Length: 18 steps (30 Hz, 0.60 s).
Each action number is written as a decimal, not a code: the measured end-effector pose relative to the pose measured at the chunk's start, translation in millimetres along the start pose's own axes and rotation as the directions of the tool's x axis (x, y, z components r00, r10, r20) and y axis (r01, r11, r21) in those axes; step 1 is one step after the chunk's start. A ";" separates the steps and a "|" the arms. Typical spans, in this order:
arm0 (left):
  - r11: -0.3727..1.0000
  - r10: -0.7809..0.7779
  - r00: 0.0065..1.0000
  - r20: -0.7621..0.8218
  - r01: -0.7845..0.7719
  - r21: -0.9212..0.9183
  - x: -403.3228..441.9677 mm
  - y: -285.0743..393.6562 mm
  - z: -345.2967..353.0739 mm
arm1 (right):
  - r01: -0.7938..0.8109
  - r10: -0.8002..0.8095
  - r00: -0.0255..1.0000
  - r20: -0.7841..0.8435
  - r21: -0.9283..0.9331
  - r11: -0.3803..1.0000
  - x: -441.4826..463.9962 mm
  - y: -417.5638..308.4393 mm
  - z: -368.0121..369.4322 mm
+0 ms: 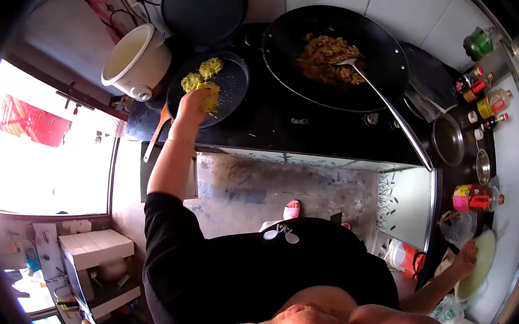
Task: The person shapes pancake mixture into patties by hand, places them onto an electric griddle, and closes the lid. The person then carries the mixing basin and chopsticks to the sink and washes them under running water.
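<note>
My left hand is low over a round flat griddle pan on the left of the black counter. Its fingers are closed round a yellow-green shredded mixture, partly hidden by the hand. Two clumps of the same mixture lie beside it on the pan. Far to the right, my right hand grips the near edge of a pale green dish, whose inside is turned away from view.
A wok holds brown cooked food and a long-handled metal spatula. A spatula with an orange blade lies left of the griddle, near a white pot. Several sauce bottles line the right wall.
</note>
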State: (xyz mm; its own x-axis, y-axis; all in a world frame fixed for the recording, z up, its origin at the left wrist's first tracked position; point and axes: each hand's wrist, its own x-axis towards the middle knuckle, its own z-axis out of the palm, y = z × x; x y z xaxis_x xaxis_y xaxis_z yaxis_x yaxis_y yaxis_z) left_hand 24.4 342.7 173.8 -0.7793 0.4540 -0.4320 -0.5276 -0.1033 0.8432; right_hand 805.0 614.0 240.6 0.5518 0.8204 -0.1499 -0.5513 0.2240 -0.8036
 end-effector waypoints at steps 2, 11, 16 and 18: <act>0.979 -0.005 0.997 -0.074 0.020 0.201 54.6 -2.4 -40.6 | 0.000 0.000 1.000 0.021 0.002 1.000 -1.7 1.7 9.4; -0.230 0.428 0.903 -0.043 0.155 0.961 110.9 8.7 -81.9 | 0.005 -0.004 0.999 0.037 -0.014 1.000 -20.5 4.8 34.6; -0.239 0.309 0.914 0.264 -0.194 0.951 64.1 7.0 -56.9 | 0.009 -0.001 0.993 0.122 -0.067 0.998 -31.2 12.5 42.4; -0.207 0.208 0.943 0.259 -0.216 0.954 56.2 -6.9 -47.6 | -0.017 0.022 0.993 0.114 -0.040 0.999 -15.6 16.2 35.3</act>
State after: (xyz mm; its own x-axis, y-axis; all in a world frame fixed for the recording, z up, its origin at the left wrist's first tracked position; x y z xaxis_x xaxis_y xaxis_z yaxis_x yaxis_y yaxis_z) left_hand -31.8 326.8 128.4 -0.7574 0.6358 -0.1488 0.6002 0.7676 0.2246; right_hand 765.4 623.4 250.2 0.4649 0.8796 -0.1008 -0.5353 0.1886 -0.8233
